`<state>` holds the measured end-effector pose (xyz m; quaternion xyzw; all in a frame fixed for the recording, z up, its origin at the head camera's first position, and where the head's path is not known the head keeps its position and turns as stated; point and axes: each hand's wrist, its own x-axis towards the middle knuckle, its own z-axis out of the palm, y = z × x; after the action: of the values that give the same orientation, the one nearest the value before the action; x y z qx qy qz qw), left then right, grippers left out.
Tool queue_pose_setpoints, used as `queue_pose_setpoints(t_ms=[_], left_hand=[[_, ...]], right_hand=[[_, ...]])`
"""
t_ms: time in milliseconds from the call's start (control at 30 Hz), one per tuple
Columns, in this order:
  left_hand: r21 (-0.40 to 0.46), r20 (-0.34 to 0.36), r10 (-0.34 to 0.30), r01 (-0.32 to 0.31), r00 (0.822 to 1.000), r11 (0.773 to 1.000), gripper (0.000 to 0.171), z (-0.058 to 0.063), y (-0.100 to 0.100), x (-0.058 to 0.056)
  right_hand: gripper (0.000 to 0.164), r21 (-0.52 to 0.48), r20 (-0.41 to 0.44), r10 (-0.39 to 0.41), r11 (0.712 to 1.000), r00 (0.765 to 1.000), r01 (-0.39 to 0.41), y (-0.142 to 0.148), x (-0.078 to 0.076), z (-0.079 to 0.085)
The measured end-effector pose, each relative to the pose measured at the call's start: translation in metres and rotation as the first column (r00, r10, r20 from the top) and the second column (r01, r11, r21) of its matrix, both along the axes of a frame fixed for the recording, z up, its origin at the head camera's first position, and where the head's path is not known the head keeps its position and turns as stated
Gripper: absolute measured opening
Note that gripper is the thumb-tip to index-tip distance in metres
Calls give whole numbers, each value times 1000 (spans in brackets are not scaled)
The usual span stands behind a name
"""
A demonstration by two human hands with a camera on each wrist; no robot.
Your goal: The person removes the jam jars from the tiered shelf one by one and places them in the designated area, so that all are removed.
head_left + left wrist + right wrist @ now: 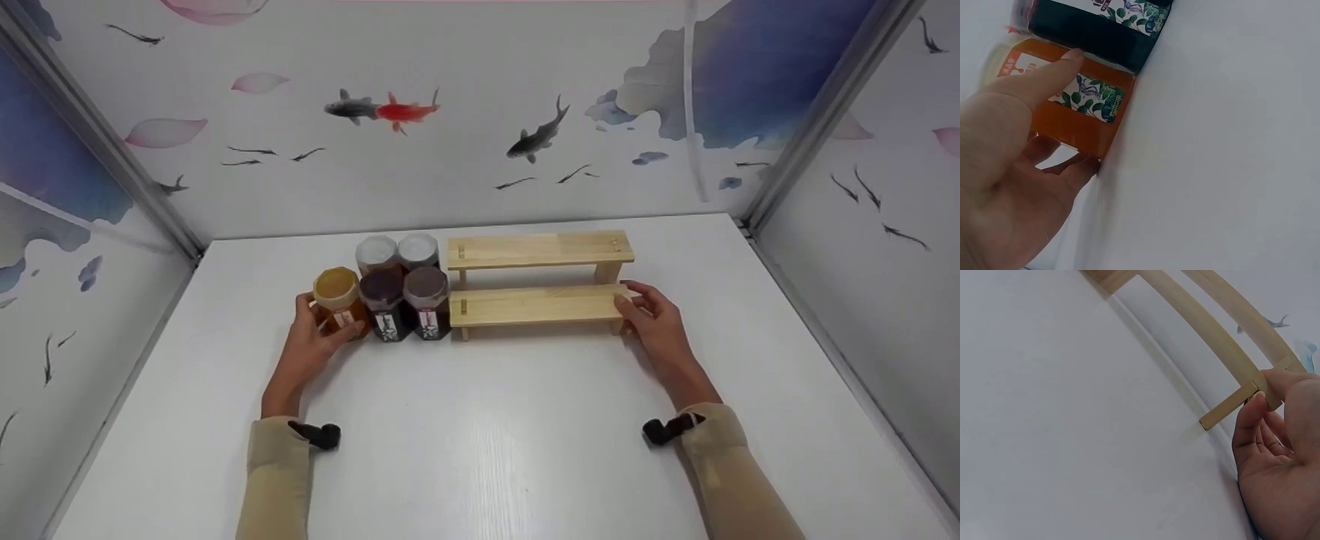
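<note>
1. Head view: the left hand (pixel 311 341) wraps its thumb and fingers round an amber, flat-sided plastic jar with a tan lid (pixel 339 301), which stands on the white table (pixel 480 435) at the left end of a cluster of jars.
2. Beside it stand two dark jars with maroon lids (pixel 406 304), touching each other; two grey-lidded jars (pixel 397 252) sit just behind them.
3. The right hand (pixel 654 321) holds the right end of the lower step of a pale two-tier wooden rack (pixel 536 279), thumb on the front edge and fingers over the top, as the right wrist view shows.
4. Judged from this, the step in hand is gripping the amber jar while steadying the rack; the next move would call for a firm hold, lifting clear of the neighbouring jars.
5. Jar walls look smooth and glossy with leaf-printed labels; the rack is bare, matt, square-edged timber.
</note>
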<state>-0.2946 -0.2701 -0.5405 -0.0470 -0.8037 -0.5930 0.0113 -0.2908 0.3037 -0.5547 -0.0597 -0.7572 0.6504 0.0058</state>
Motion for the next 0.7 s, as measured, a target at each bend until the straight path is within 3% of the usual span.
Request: queue_pose_setpoints(t_ms=[400, 700], left_hand=[[-22, -3, 14, -14, 1000, 1000, 86, 4, -11, 13], [-46, 8, -38, 39, 999, 998, 93, 10, -15, 13]], right_hand=[[65, 10, -17, 2, 1000, 1000, -2, -7, 0, -2], [67, -5, 5, -4, 1000, 1000, 4, -13, -1, 0]])
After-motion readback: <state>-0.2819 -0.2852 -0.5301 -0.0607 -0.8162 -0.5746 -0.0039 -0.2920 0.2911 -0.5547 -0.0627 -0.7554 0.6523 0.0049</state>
